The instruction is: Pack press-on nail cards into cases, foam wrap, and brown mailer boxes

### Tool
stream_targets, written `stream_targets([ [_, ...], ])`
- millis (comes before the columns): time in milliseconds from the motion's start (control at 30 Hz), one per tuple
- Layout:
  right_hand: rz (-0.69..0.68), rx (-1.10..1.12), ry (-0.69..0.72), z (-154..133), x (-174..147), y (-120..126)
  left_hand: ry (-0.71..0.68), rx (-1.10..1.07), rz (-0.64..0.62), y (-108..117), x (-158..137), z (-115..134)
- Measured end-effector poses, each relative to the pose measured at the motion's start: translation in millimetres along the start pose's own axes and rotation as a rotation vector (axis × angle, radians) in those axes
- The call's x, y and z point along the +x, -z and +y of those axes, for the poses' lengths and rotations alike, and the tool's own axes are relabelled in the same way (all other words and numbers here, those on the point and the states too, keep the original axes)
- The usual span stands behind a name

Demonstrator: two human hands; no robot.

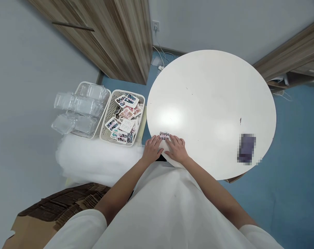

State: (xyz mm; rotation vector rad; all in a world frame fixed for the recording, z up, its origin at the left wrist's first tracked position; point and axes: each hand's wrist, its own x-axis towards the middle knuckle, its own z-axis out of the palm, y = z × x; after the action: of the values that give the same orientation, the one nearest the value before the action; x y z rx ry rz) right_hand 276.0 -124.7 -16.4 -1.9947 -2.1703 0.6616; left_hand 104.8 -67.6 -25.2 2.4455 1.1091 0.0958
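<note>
A small card of press-on nails [164, 135], with two rows of dark shiny nails, lies near the front left edge of the white round table [211, 86]. My left hand [152, 148] is at its left side, fingers stretched forward and the index fingertip touching the card's edge. On the other side, my right hand [177, 148] rests with its fingers spread and its fingertips at the card's right edge. Both thumbs are held apart from the fingers, below the card. The card's lower corners are partly covered by fingertips.
Left of the table, a white basket [102, 132] holds several nail cards [127, 114]. Beside it, another basket [108, 93] is heaped with clear plastic boxes [86, 105]. White wrapping [94, 159] and brown cardboard [37, 224] lie nearer me. A blurred dark object [247, 148] sits at the table's right.
</note>
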Motion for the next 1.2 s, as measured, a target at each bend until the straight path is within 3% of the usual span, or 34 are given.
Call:
stream_targets([
  [500, -0.009, -0.056, -0.107, -9, 38, 1, 0.029, 0.074, -0.063, 14, 32, -17],
  [1200, -0.013, -0.043, -0.055, -7, 43, 4, 0.084, 0.010, -0.019, 7, 29, -20],
])
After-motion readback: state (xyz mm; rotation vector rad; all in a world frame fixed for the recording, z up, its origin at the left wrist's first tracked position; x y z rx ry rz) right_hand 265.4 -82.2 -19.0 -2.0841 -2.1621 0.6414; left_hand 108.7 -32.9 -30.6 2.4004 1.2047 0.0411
